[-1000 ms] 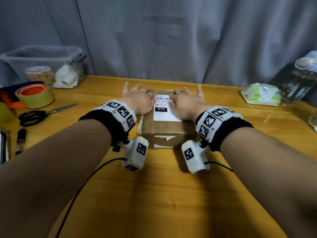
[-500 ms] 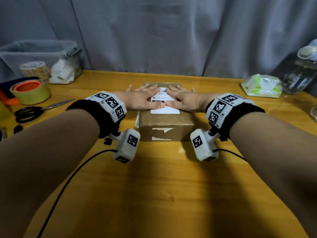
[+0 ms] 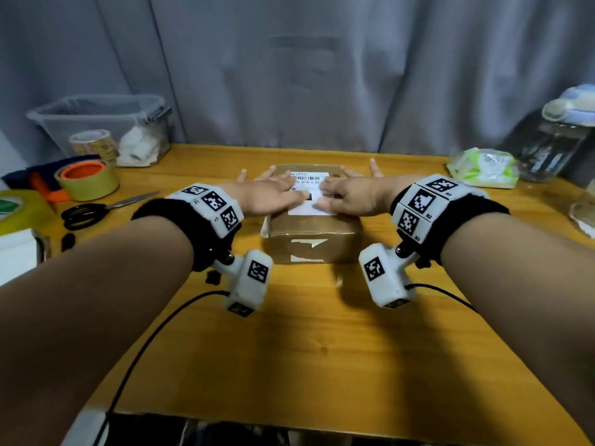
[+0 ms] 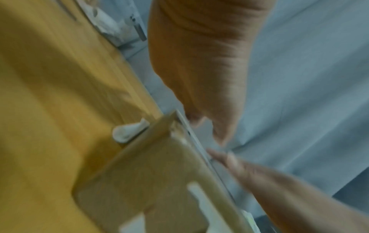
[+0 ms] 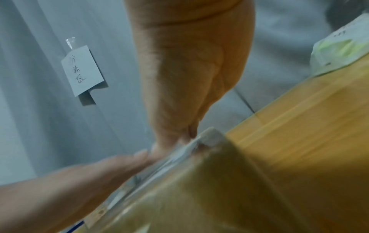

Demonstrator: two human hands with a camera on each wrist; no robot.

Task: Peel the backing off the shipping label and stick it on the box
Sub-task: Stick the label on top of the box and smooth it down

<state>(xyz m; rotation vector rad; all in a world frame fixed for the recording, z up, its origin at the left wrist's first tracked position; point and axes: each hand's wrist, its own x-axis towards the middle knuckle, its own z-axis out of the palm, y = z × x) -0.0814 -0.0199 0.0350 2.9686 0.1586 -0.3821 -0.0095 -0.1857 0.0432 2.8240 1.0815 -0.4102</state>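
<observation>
Label (image 3: 310,194) lies flat on the box (image 3: 309,235). Left hand (image 3: 273,196) and right hand (image 3: 349,196) press it, fingers straight. Best smooth outward to its edges.

A small parcel-packing corner: a wooden desk (image 3: 289,365) before a grey curtain (image 3: 322,75), with tape rolls (image 3: 88,180) (and scissors (image 3: 96,211)).

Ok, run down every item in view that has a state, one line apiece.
shipping label: flat on top of the box, under both hands.
box: closed, on the table, torn white patch on its near side.
left hand: fingers straight, presses the label.
right hand: fingers straight, presses the label.
scissors: shut, lying on the table.
plastic bin: lid off.
</observation>
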